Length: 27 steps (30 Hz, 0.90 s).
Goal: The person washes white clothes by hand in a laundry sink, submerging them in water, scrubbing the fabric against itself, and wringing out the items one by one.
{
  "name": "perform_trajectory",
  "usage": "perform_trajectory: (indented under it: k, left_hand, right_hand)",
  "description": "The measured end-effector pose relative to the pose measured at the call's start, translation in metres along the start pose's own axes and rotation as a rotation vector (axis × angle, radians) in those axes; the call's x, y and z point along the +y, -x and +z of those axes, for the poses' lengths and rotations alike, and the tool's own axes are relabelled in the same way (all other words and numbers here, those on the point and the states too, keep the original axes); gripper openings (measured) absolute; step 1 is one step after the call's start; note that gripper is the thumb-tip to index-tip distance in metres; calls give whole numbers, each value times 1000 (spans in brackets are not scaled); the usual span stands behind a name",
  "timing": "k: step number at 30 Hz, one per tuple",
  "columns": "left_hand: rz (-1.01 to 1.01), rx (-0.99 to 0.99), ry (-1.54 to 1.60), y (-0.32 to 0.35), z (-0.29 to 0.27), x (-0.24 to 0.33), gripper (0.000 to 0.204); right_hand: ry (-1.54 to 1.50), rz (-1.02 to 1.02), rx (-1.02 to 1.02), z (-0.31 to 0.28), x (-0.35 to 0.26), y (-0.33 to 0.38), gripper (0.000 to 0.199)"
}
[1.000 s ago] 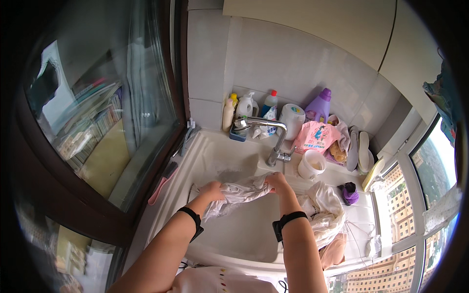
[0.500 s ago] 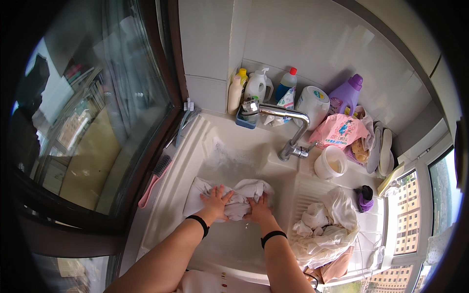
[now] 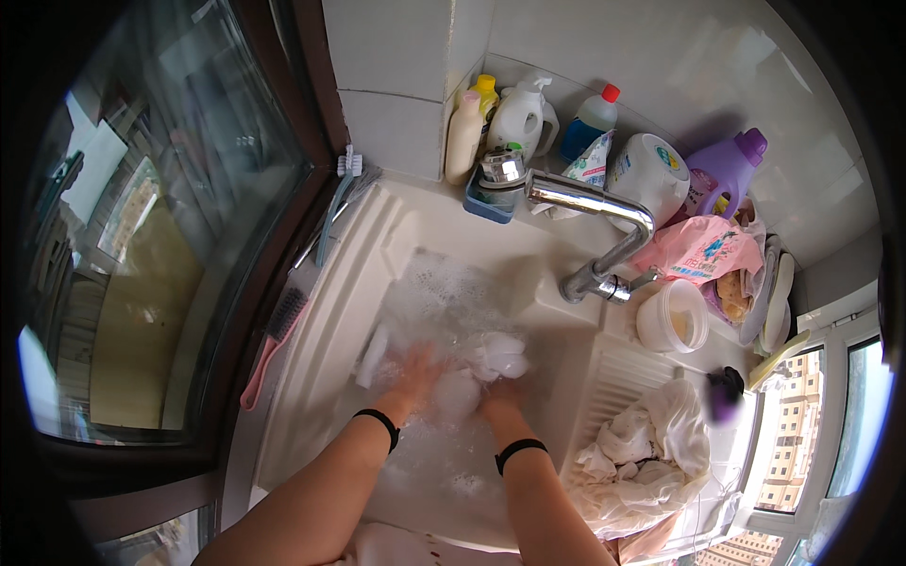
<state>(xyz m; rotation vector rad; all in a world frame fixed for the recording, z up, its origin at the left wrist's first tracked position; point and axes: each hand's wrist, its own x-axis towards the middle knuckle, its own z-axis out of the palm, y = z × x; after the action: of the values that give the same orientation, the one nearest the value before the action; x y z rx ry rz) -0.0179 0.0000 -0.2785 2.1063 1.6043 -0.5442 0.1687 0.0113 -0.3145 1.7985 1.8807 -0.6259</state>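
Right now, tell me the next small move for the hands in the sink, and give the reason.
Probably keep kneading: press the white cloth down and rub it between the left hand and right hand. Both hands grip it in soapy water, suds cover the sink basin, and the tap is not running.

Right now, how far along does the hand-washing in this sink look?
Midway, by the look of it. Done: the sink holds foamy water and the white garment is wet and soapy. In hand: the left hand and right hand both press on that garment in the suds. Left: it is not rinsed, no water shows at the faucet, and a heap of white laundry waits on the drainboard.
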Motion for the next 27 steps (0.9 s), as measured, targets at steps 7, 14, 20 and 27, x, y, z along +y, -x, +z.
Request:
perform_trajectory:
  k: [7, 14, 20, 27]
  left_hand:
    - [125, 236, 111, -1, -9, -10, 93]
    - [192, -64, 560, -13, -45, -50, 59]
    - [-102, 68, 391, 22, -58, -11, 91]
    - [86, 22, 13, 40, -32, -2, 116]
  right_hand:
    - [-260, -71, 129, -37, 12, 1, 45]
    - [-1038, -81, -862, -99, 31, 33, 46]
    - [-636, 188, -5, -84, 34, 23, 75]
    - [132, -191, 124, -54, -13, 58, 96]
